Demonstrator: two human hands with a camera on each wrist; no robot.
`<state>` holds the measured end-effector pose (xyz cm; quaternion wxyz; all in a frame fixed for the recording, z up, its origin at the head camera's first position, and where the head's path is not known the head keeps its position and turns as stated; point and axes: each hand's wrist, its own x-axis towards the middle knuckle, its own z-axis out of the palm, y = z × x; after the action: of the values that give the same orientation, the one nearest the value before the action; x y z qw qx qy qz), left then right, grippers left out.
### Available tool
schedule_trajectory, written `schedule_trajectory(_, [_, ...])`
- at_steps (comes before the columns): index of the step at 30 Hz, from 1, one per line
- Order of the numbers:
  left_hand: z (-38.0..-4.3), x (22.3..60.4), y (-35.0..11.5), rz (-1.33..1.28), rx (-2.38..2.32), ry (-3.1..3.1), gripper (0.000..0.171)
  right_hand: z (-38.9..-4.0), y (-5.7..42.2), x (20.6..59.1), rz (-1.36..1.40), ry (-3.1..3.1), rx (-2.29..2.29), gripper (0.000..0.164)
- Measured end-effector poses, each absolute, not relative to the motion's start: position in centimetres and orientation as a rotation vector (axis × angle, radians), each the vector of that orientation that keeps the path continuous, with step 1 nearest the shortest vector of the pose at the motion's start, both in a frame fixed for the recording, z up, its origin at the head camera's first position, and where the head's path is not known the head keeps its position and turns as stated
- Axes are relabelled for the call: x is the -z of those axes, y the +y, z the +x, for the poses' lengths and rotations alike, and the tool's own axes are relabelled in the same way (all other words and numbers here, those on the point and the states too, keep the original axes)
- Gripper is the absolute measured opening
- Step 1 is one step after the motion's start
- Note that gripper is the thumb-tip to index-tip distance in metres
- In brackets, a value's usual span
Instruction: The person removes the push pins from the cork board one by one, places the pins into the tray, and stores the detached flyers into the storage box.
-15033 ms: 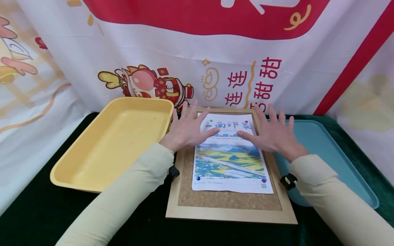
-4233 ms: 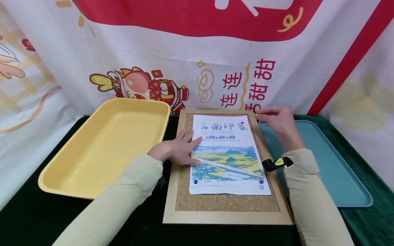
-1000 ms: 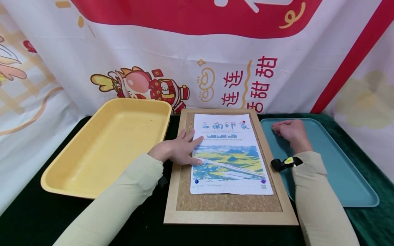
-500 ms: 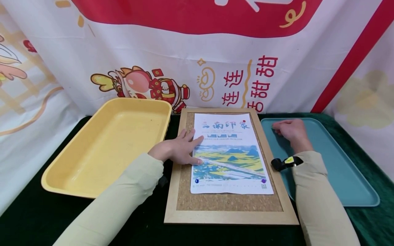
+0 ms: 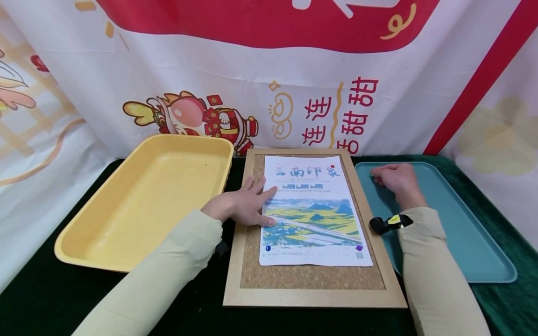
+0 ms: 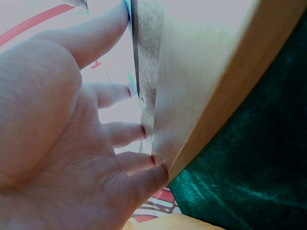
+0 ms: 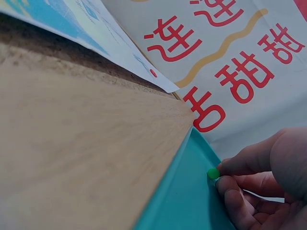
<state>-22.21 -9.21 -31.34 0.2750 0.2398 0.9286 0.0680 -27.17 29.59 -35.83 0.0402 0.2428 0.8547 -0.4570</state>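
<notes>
My left hand [image 5: 241, 205] lies with spread, straight fingers over the left edge of a printed sheet [image 5: 313, 224] on a wood-framed cork board [image 5: 313, 277]. In the left wrist view, the fingertips reach the board's frame [image 6: 184, 86]. Over the blue tray [image 5: 458, 233], my right hand [image 5: 399, 182] pinches a green push pin [image 7: 213, 174] between thumb and index finger, close above the tray's far left part. A red pin [image 5: 332, 166] sits at the sheet's upper right, a blue pin [image 5: 268, 248] at lower left and a purple pin [image 5: 359, 248] at lower right.
A deep yellow tray [image 5: 147, 205] stands left of the board. Dark green cloth [image 5: 201, 308] covers the table. Behind everything hangs a white and red printed curtain [image 5: 235, 65], close to the board's far edge.
Fifteen seconds ago both hands hovered over the sheet, with a green pin at its upper left. That pin is off it; my right hand has carried it rightward over the blue tray.
</notes>
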Motion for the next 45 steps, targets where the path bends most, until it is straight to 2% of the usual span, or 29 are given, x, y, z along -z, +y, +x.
schedule_trajectory(23, [-22.2, 31.2, -9.1, 0.672, -0.189, 2.482, 0.092, -27.2, 29.7, 34.5, 0.625, 2.609, 1.406, 0.053])
schedule_trajectory(36, [-22.0, 31.1, -9.1, 0.661, -0.197, 2.481, 0.092, -27.6, 26.7, 32.7, 0.458, 2.641, 1.426, 0.048])
schedule_trajectory(45, [-22.1, 31.1, -9.1, 0.659, -0.196, 2.482, 0.092, -27.8, 24.6, 33.0, 0.333, 2.642, 1.422, 0.045])
